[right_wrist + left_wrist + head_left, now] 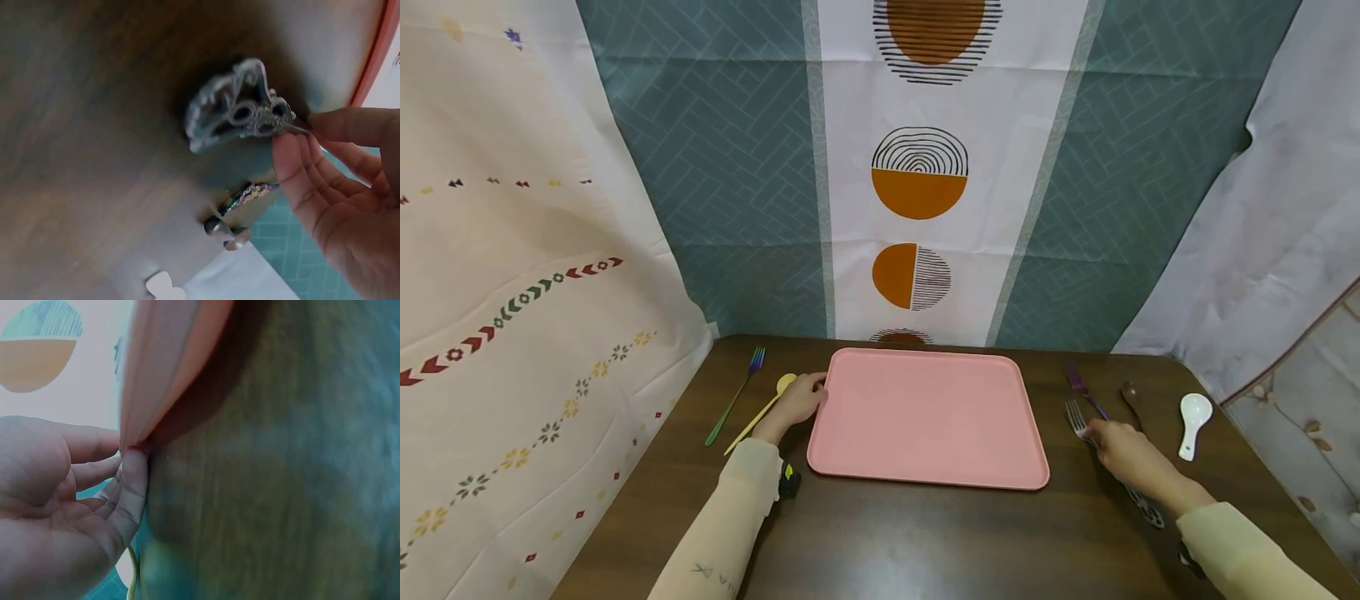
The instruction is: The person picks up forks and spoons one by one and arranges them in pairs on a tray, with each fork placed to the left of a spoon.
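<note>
A pink rectangular tray (925,417) lies on the brown table. At its left edge is my left hand (797,404); in the left wrist view, thumb and fingers (133,478) pinch the tray's rim (156,369). On the right, my right hand (1127,458) holds a silver fork (1077,417) by its middle, tines pointing away. The right wrist view shows thumb and fingertips pinching the fork, with its ornate openwork handle end (240,112) sticking out over the table.
Left of the tray lie a green-and-blue fork (736,400) and a yellow spoon (786,382), partly behind my left hand. Beyond my right hand are a purple fork (1078,383), a brown spoon (1130,393) and a white spoon (1195,412). Curtains hang around the table.
</note>
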The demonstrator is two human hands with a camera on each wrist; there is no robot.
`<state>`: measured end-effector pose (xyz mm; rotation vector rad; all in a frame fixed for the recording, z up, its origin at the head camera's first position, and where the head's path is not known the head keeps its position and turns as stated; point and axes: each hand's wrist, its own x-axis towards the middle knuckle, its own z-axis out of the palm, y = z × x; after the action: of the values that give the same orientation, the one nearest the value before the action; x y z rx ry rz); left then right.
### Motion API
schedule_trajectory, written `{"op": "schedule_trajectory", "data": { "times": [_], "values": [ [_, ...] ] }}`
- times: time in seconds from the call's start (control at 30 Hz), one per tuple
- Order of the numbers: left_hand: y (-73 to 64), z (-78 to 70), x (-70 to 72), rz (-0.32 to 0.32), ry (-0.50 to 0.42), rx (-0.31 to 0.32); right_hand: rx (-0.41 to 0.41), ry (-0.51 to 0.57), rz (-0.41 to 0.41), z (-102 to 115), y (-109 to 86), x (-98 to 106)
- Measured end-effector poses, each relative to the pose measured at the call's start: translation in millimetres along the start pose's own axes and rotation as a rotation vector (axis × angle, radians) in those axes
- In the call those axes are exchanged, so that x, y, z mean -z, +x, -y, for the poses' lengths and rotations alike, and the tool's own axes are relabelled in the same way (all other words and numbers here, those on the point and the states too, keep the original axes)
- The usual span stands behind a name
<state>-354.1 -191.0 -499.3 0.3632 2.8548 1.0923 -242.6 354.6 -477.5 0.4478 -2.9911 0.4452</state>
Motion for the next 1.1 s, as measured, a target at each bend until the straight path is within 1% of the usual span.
{"op": "schedule_trajectory", "data": {
  "times": [0.17,0.37,0.53,0.6,0.7,0.77,0.87,0.93,1.0,1.1],
  "values": [
    [-0.8,6.4,-1.0,0.018,-0.076,-0.017,-0.033,-0.005,-0.026,2.5,-0.2,-4.5],
    [-4.2,8.4,-2.8,0.004,-0.098,-0.046,-0.058,-0.016,-0.039,4.2,0.2,-7.5],
    [-4.1,7.4,-1.2,0.009,-0.117,-0.021,-0.067,-0.021,-0.052,5.5,1.6,-5.7],
    [-3.5,7.1,-0.2,0.007,-0.120,-0.011,-0.074,-0.020,-0.050,6.2,1.8,-4.7],
    [-3.8,7.1,-0.5,0.002,-0.125,-0.019,-0.093,-0.028,-0.045,7.0,0.7,-2.9],
    [-3.8,6.0,0.3,0.004,-0.130,-0.031,-0.109,-0.032,-0.044,7.3,0.1,-2.1],
    [-3.2,5.4,0.9,0.023,-0.162,-0.057,-0.141,-0.026,-0.030,8.1,-0.6,-1.6],
    [-2.8,5.8,0.8,0.031,-0.181,-0.063,-0.155,-0.021,-0.019,8.6,-0.4,-1.4],
    [-3.0,6.4,0.8,0.037,-0.196,-0.066,-0.164,-0.013,-0.010,9.0,0.2,-1.2],
    [-4.8,6.7,0.8,0.026,-0.184,-0.056,-0.166,-0.011,-0.007,8.4,2.1,-1.0]
  ]
}}
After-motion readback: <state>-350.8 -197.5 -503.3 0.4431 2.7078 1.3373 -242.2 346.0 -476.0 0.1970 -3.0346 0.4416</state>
